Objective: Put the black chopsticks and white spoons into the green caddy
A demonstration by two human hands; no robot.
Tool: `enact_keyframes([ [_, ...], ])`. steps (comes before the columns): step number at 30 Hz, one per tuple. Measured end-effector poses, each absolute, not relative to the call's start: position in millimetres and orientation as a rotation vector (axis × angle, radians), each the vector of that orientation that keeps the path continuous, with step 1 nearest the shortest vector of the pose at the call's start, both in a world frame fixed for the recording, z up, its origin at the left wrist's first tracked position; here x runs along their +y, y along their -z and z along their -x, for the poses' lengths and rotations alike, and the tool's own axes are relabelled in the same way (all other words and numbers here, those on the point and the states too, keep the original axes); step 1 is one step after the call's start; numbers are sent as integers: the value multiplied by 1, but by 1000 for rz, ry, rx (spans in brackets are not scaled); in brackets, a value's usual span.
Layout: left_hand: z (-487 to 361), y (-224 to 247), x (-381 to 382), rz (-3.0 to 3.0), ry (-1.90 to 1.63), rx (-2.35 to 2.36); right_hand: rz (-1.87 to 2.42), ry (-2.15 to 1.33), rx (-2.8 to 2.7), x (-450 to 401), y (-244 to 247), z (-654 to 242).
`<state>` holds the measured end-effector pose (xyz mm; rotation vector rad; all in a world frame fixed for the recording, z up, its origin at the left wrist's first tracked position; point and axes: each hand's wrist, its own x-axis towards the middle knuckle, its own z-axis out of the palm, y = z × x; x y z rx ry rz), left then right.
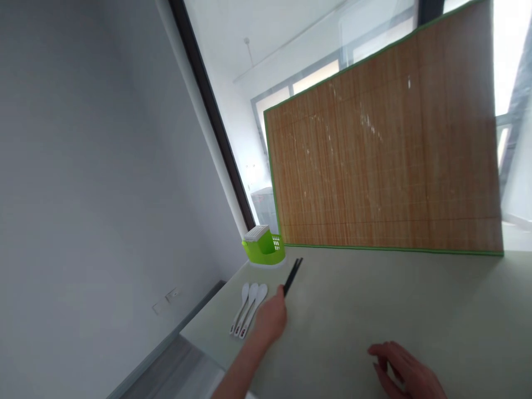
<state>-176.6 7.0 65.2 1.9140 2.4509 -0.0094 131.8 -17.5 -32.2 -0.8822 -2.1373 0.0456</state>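
My left hand (271,316) is closed around a pair of dark chopsticks (293,275), whose tips point up and away, slightly apart. Just left of that hand, three white spoons (249,310) lie side by side on the pale table (332,310), bowls toward the far side. Beyond them stands a bright green utensil basket (266,256) with a white slatted part on its top left and a white base. My right hand (405,368) rests low over the table at the right, fingers loosely curved and thumb apart, with nothing visible in it.
A brown bamboo mat (386,149) with green edging stands upright against the window (299,44) behind the table. A grey wall (103,166) rises at the left, with sockets (168,297) low on it. The table's left edge drops to a grey floor (178,368).
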Motion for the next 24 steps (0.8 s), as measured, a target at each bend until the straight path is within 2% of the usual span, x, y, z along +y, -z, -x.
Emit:
enact_keyframes([
  [4, 63, -33, -17, -2119, 61, 2072, 1207, -86, -1992, -9, 27, -151],
  [8, 1, -16, -30, -2126, 27, 1956, 1430, -159, -1938, -3, 31, -165],
  [17, -12, 11, -38, -1952, -115, 2185, 1106, 165, -2276, 5, 48, -147],
  [24, -30, 17, -44, -1963, -212, 2127, 1095, 275, -2342, 3, 55, -148],
])
